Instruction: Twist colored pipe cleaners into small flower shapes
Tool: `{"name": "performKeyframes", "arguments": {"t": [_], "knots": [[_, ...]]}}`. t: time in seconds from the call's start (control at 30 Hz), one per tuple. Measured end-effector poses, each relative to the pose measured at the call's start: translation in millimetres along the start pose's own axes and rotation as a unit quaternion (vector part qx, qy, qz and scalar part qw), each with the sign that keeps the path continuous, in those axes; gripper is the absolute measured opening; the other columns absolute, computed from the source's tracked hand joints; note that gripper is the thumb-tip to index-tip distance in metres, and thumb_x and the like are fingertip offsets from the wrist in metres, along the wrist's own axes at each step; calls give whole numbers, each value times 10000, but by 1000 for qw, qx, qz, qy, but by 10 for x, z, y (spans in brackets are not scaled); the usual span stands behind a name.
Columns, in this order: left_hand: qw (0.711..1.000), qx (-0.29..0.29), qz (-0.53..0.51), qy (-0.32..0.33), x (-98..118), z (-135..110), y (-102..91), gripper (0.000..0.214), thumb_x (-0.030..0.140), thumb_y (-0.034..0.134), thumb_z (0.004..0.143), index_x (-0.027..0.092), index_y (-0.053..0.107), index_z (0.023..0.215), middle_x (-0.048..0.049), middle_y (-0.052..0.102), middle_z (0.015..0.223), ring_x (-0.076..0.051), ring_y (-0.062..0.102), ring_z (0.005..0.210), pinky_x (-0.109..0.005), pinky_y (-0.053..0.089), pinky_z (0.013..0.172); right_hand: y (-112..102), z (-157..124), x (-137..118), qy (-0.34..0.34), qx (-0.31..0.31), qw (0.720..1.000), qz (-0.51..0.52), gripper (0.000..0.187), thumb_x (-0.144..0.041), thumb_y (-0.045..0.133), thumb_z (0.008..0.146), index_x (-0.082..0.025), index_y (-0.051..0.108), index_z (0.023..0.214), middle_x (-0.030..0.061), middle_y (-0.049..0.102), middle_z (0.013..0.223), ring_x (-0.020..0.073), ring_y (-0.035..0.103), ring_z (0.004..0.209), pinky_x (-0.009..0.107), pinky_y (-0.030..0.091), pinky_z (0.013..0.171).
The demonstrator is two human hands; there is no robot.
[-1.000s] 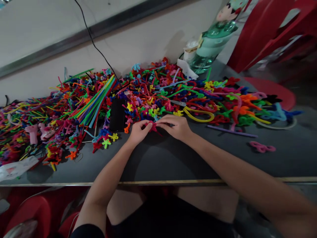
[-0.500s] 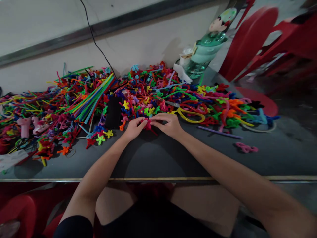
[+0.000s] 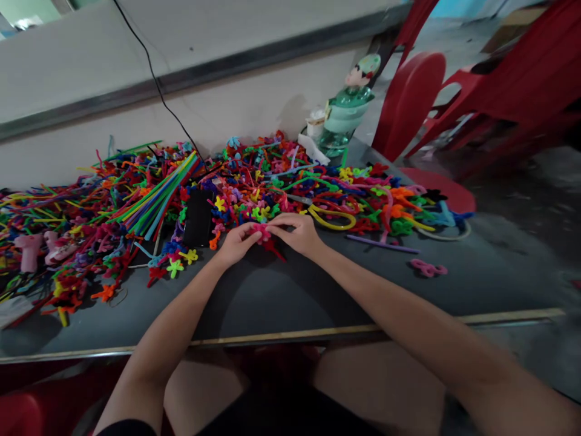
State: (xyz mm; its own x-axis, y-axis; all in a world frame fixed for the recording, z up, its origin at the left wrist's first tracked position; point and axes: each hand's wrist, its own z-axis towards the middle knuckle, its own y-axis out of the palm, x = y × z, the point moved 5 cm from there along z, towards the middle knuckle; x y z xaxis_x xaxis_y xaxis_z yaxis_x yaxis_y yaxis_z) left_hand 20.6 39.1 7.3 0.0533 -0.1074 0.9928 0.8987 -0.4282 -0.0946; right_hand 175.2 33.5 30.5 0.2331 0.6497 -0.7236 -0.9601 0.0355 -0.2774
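Note:
A small pink pipe-cleaner flower (image 3: 260, 234) is held between both hands above the table's near part. My left hand (image 3: 238, 244) pinches its left side with thumb and forefinger. From the right, my right hand (image 3: 297, 233) pinches the flower's other edge, its fingertips close to those of the left. Just below the flower, a red pipe-cleaner piece (image 3: 274, 248) points down to the right; whether it joins the flower I cannot tell. Behind the hands spreads a heap of coloured pipe-cleaner shapes (image 3: 245, 188).
A black phone (image 3: 198, 218) lies left of the hands beside a bundle of straight pipe cleaners (image 3: 157, 197). Yellow-handled scissors (image 3: 333, 219) rest to the right. A pink twisted piece (image 3: 428, 268) lies farther right. A green bottle (image 3: 344, 118) stands by the wall, near red chairs (image 3: 411, 103).
The camera view has shifted, so the table scene sits lower and farther left. Both hands keep their pinch on the pink flower, which now shows more clearly between the fingertips.

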Motion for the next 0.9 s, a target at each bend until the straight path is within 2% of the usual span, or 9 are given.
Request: {"name": "performKeyframes", "arguments": {"t": [0.13, 0.2, 0.27, 0.43, 0.53, 0.63, 0.7, 0.8, 0.9], "knots": [[998, 60, -12, -19, -76, 18, -67, 342, 458, 675, 756, 147, 628, 889, -16, 648, 720, -96, 546, 613, -228, 432, 613, 16, -6, 18, 28, 7, 999, 16, 176, -311, 704, 785, -220, 754, 928, 42, 720, 809, 148, 655, 679, 268, 512, 587], [995, 94, -17, -27, -103, 18, -103, 352, 428, 691, 748, 156, 618, 960, -5, 644, 715, -104, 563, 635, -228, 433, 619, 14, -9, 34, 41, 12, 999, 18, 247, -322, 693, 798, -252, 730, 1032, 32, 717, 849, 146, 650, 707, 269, 512, 596], [993, 112, -17, -23, -100, 13, -123, 370, 412, 699, 742, 166, 609, 1003, -2, 648, 725, -115, 583, 669, -237, 444, 647, 16, -7, 34, 34, 7, 999, 12, 236, -323, 682, 811, -264, 729, 1035, 31, 721, 876, 153, 662, 761, 281, 527, 651], [994, 110, 4, -2, -82, 7, -113, 334, 482, 666, 756, 151, 631, 783, -12, 645, 688, -112, 575, 655, -246, 454, 671, 25, -18, -29, -13, -10, 1000, -5, 138, -331, 657, 832, -255, 761, 882, 29, 731, 824, 154, 676, 744, 290, 542, 679], [993, 116, -20, -1, -122, 12, -107, 384, 521, 666, 738, 155, 632, 848, -17, 669, 727, -117, 599, 657, -248, 469, 660, -7, -41, -63, -19, 21, 998, -48, 153, -325, 642, 840, -238, 761, 879, 37, 733, 833, 150, 666, 712, 276, 533, 623], [993, 116, -26, -5, -140, 14, -92, 408, 531, 680, 715, 156, 631, 869, -18, 673, 728, -118, 607, 658, -248, 477, 654, -2, -52, -57, -15, 14, 997, -77, 210, -312, 623, 851, -235, 739, 1008, 41, 733, 892, 133, 644, 649, 265, 521, 566], [993, 116, -14, -4, -125, 10, -85, 398, 517, 685, 712, 152, 636, 864, -16, 665, 713, -114, 599, 656, -245, 475, 656, 27, -50, -50, -27, -9, 996, -83, 226, -299, 625, 849, -236, 730, 1039, 44, 734, 923, 140, 660, 679, 276, 542, 611], [993, 120, 0, 11, -90, 1, -87, 362, 496, 671, 733, 148, 631, 824, -10, 645, 706, -102, 578, 656, -239, 463, 664, 62, -47, -50, -45, -33, 993, -100, 168, -286, 637, 841, -243, 750, 957, 41, 741, 920, 172, 692, 800, 308, 565, 730], [992, 128, 7, 14, -101, -2, -102, 337, 481, 652, 756, 147, 613, 771, -4, 623, 697, -96, 559, 660, -234, 446, 664, 74, -52, -53, -39, -38, 992, -111, 146, -295, 645, 833, -246, 755, 917, 35, 747, 890, 179, 701, 788, 310, 572, 705]]}}
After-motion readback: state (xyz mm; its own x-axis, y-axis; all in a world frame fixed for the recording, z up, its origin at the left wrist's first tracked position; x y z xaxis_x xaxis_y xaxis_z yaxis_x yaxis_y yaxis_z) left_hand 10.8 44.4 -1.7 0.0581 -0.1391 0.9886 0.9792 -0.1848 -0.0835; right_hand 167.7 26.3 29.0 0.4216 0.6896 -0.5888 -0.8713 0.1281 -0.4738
